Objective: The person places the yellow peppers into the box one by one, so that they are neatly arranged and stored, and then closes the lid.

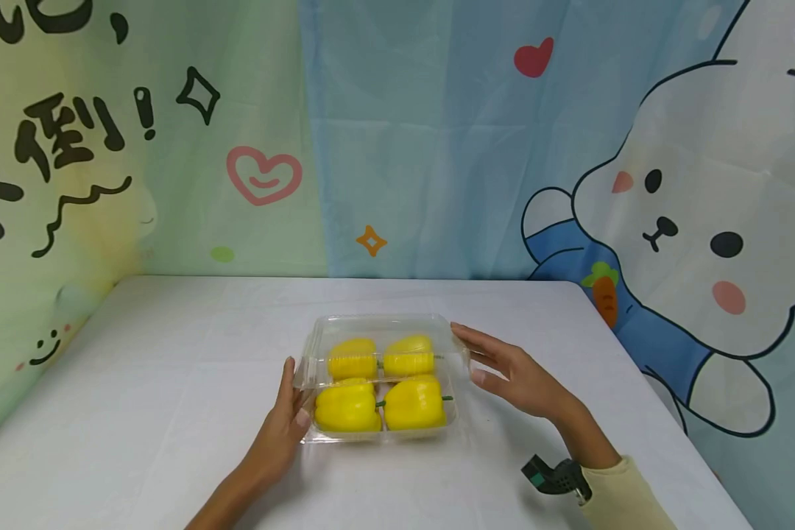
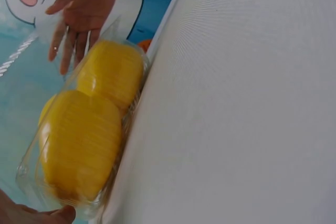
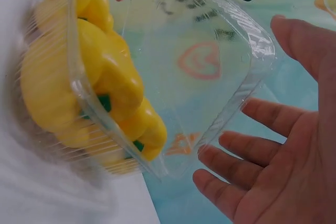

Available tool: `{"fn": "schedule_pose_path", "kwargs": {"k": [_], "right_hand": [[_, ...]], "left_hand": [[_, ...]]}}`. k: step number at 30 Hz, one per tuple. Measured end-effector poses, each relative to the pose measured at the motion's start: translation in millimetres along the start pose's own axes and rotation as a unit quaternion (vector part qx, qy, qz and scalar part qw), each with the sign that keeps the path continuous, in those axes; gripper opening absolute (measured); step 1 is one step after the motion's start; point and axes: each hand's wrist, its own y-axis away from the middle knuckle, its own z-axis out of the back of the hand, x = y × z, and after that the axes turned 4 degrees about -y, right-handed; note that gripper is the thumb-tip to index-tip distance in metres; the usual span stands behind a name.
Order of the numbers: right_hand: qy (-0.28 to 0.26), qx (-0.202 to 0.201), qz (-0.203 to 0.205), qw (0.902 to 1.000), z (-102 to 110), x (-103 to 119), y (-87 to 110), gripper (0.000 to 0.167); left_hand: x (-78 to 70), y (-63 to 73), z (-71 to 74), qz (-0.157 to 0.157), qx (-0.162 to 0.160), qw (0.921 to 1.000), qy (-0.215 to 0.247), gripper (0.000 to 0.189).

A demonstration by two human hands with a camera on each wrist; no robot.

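Note:
A clear plastic clamshell box [image 1: 386, 437] stands on the table with several yellow bell peppers [image 1: 348, 407] in it, their stems green. Its hinged lid [image 3: 231, 95] is tilted up, partly raised above the peppers. At the box's left side, my left hand [image 1: 278, 427] holds it, the thumb near the front corner; the fingers behind are partly hidden. My right hand [image 1: 517, 375] is spread at the right side, fingertips at the lid's edge. Whether they touch the lid I cannot tell. In the right wrist view, the fingers [image 3: 231, 166] are straight and apart.
A white-covered table [image 1: 139, 383] lies under the box. Behind it hangs a cloth backdrop [image 1: 397, 162] with hearts, dark lettering and a cartoon rabbit. On my right wrist sits a dark strapped device [image 1: 556, 477].

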Motion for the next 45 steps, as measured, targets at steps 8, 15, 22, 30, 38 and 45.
{"fn": "schedule_pose_path", "kwargs": {"k": [8, 15, 22, 30, 38, 45], "right_hand": [[0.017, 0.01, 0.012, 0.9997, -2, -3, 1.9, 0.06], [0.035, 0.011, 0.013, 0.9992, -4, -7, 5.4, 0.061], [0.037, 0.009, -0.014, 0.9992, -8, -10, 11.6, 0.066], [0.057, 0.001, -0.028, 0.998, -13, -11, 17.7, 0.069], [0.079, 0.005, -0.033, 0.9963, -17, -15, 21.9, 0.076], [0.113, 0.002, -0.04, 0.9928, -20, -22, 23.6, 0.079]], "left_hand": [[-0.5, 0.7, 3.0, -0.022, 0.02, 0.998, 0.056, 0.069], [-3.4, -2.3, 6.1, 0.016, 0.028, 0.9936, 0.108, 0.059], [-4.7, -2.2, 7.7, -0.003, 0.04, 0.9879, 0.15, 0.063], [-3.7, -1.3, 6.6, -0.022, 0.034, 0.9896, 0.138, 0.063], [2.1, -0.6, 2.9, -0.012, 0.013, 0.9978, 0.064, 0.068], [7.8, -4.1, -1.4, 0.011, 0.012, 0.9994, 0.032, 0.109]]}}
